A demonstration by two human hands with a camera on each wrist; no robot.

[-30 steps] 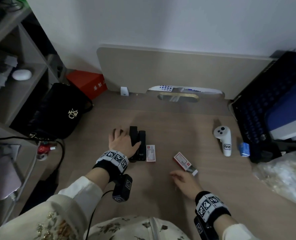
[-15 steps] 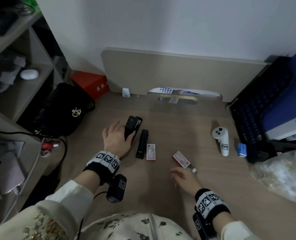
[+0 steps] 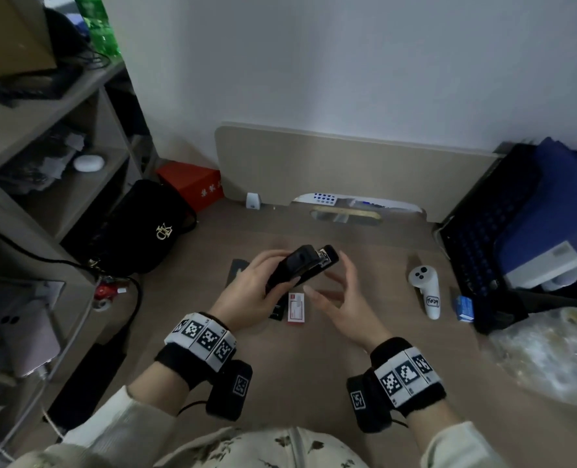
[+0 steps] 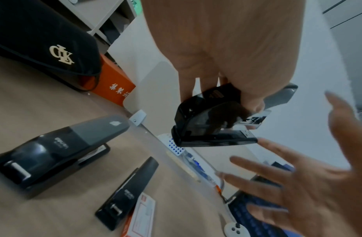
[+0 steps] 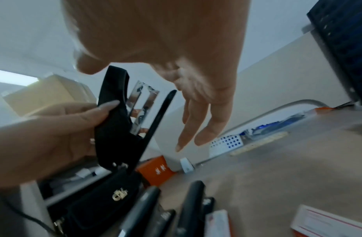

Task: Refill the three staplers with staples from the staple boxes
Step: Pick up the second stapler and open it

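My left hand (image 3: 263, 282) grips a black stapler (image 3: 302, 266) lifted above the desk, its nose tilted up and to the right. The left wrist view shows this stapler (image 4: 212, 128) with its metal magazine exposed at the front. My right hand (image 3: 334, 295) hovers just right of it, fingers spread and holding nothing. A large grey-black stapler (image 4: 54, 149) and a slim black stapler (image 4: 127, 192) lie on the desk, mostly hidden by my left hand in the head view. A red-and-white staple box (image 3: 296, 307) lies beside the slim one. A second staple box (image 5: 328, 224) lies under my right hand.
A black bag (image 3: 145, 231) and a red box (image 3: 192, 184) sit at the desk's back left beside shelves. A white controller (image 3: 427, 292), a small blue box (image 3: 463, 309), a dark keyboard (image 3: 476, 238) and a plastic bag (image 3: 550, 359) crowd the right side.
My left hand has picked one stapler up off the desk and raised it. My right hand has left the desk by the second staple box and risen towards the stapler.
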